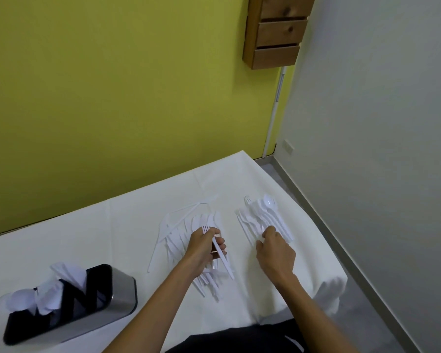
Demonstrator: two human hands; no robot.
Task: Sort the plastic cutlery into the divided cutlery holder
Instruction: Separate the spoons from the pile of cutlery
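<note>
Left hand: I see my left hand (206, 247) pinching one white fork (220, 253) between the thumb and bent fingers
Fork: its prongs stick out past my fingers toward the far edge of the counter (112, 225), and its handle points back at me
Right hand: my right hand (275, 250) lies palm down with bent fingers, the tips touching the right pile (262, 212); I cannot tell if it pinches a piece or only rests there
Right pile: white spoons and forks lying side by side, near the right edge of the counter
Middle pile: a messy pile of white cutlery (204, 220) lies under and around my left hand, about in the middle of the counter; a few long thin pieces stick out toward the far edge
Cutlery holder: the shiny metal cutlery holder (122, 289) with a black inside stands near the left end of the near edge, well apart from both piles
Inside the holder: some white pieces (49, 294) stand in its left parts; its right part looks dark
Counter: it has a white cloth over it
Behind: a yellow wall (112, 85) with small wooden drawers (278, 31) hung on it
</note>
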